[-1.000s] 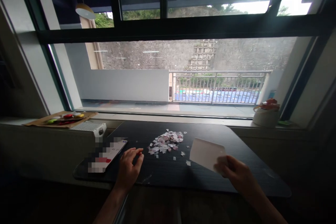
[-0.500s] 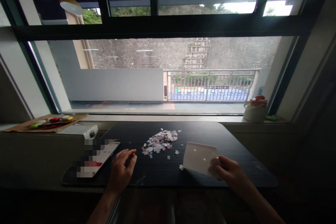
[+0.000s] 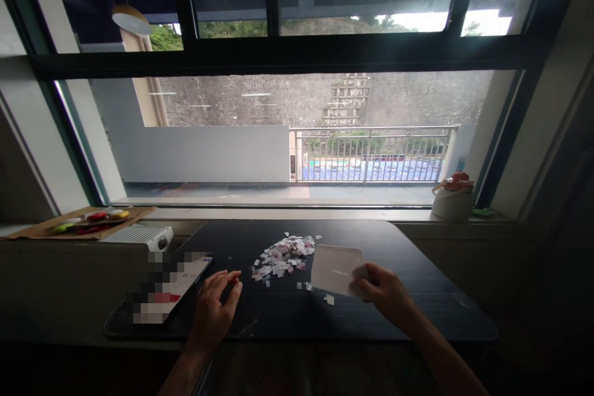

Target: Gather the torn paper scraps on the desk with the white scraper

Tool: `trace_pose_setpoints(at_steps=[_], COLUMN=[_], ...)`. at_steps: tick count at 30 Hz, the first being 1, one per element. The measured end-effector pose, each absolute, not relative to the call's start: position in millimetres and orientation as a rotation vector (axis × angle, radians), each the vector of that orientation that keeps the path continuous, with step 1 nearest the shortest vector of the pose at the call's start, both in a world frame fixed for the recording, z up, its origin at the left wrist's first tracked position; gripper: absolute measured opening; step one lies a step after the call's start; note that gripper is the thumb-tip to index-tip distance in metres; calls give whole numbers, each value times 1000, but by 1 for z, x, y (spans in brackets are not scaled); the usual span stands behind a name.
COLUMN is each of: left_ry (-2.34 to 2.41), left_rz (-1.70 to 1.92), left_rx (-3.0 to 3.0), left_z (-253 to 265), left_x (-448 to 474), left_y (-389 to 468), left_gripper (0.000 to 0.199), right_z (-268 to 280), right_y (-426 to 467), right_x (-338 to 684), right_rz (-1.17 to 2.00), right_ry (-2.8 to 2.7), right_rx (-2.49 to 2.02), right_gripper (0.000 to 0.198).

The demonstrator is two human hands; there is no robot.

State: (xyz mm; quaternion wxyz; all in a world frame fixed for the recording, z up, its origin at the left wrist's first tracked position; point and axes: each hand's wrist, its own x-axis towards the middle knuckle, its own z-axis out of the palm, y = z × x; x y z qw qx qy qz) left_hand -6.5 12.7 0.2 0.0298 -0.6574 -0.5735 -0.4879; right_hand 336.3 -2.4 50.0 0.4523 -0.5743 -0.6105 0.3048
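Observation:
A pile of small paper scraps (image 3: 283, 257), white with some pinkish pieces, lies on the dark tabletop (image 3: 278, 315). My right hand (image 3: 380, 288) grips the right end of a thin, pale rectangular sheet (image 3: 335, 267), which looks like stiff plastic. The sheet is held tilted, its left edge close to the right side of the pile. A few loose scraps (image 3: 328, 299) lie near its lower edge. My left hand (image 3: 217, 302) rests on the table left of the pile, holding nothing, fingers loosely bent with the thumb apart.
A phone (image 3: 179, 291), partly pixelated, lies left of my left hand. Beyond the table's left side stand a white slatted appliance (image 3: 143, 237) and a brown board (image 3: 41, 230) with colourful items. A white jug-like bottle (image 3: 451, 203) stands on the right windowsill under the large window.
My right hand has moved the pale sheet left, closer to the pile. Loose scraps by its edge have shifted. My left hand stays in place, while the view has tilted slightly.

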Motion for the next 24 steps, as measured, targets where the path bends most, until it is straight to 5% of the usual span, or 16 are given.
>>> trace_pose_setpoints(at_steps=[24], left_ry=[-1613], left_rz=[-563], left_rx=[-2915], left_z=[60], left_x=[119], left_y=[57], left_gripper=[6], right_z=[17], right_y=[14], right_x=[352], right_rz=[596], right_ry=[-1357], right_rx=[-1415], right_gripper=[19])
